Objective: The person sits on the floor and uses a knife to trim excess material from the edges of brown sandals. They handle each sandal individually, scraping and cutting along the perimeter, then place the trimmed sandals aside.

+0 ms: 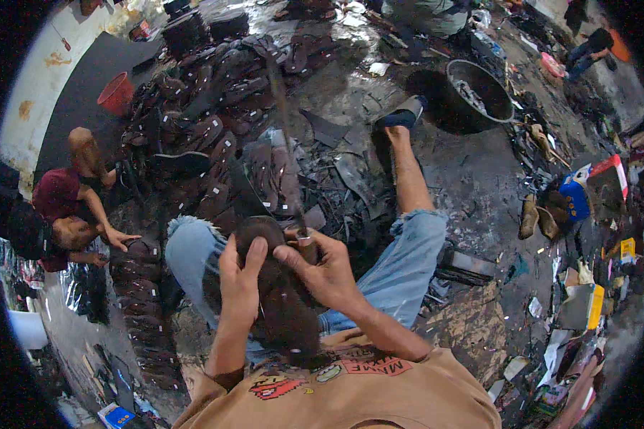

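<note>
In my lap a dark brown sandal or shoe point(285, 307) lies lengthwise, its rounded end up between my hands. My left hand point(242, 268) is closed round its left edge, thumb on top. My right hand point(322, 268) grips the handle of a long, thin-bladed knife point(293, 168), a metal collar showing above the fingers. The blade points up and away from me, clear of the sandal, and looks slightly blurred. My right thumb rests near the sandal's right edge. Its underside is hidden.
Piled dark sandals point(193, 132) spread ahead and left; a stacked row point(142, 300) stands nearer. A co-worker point(57, 196) reaches toward that row. Black offcuts point(350, 179) litter the floor. A black basin point(504, 107) stands far right, a red bucket point(114, 94) far left.
</note>
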`<state>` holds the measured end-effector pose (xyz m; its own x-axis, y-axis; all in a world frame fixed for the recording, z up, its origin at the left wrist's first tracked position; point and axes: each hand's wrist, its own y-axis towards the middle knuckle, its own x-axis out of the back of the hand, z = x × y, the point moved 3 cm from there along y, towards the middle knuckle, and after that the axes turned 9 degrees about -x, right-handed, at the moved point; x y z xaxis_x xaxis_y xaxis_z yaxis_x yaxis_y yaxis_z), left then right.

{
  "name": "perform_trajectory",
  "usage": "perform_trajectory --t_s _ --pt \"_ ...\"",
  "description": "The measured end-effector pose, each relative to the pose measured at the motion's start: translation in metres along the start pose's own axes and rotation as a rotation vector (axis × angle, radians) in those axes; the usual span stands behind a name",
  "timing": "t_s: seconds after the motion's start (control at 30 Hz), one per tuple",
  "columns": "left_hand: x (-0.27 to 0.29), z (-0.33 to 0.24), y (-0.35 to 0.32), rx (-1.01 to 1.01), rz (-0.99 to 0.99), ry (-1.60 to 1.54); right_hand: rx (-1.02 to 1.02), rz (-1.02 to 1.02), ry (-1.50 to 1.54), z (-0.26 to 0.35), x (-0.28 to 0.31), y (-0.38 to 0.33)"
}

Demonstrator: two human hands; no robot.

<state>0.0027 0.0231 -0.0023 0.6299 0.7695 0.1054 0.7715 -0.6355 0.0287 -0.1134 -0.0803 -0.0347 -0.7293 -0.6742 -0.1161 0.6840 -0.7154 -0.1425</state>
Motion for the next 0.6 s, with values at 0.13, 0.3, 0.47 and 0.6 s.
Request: perform_trajectory --t_s 0.13,0.3,0.47,0.6 --pt "0.039 -0.027 0.017 0.356 0.167 -0.254 -0.114 0.0 0.034 0.022 0.04 -0.012" --pt "0.064 -0.032 -0.027 0.492 0.361 -0.086 -0.185 0.141 -0.422 -0.004 0.079 -0.063" --pt "0.068 -0.012 -0.047 0.571 0.392 -0.041 -0.31 0.363 -0.703 -0.034 0.078 -0.129" --pt "0.067 -0.017 -0.045 0.651 0.322 -0.054 -0.22 0.357 -0.611 -0.031 0.085 -0.142"
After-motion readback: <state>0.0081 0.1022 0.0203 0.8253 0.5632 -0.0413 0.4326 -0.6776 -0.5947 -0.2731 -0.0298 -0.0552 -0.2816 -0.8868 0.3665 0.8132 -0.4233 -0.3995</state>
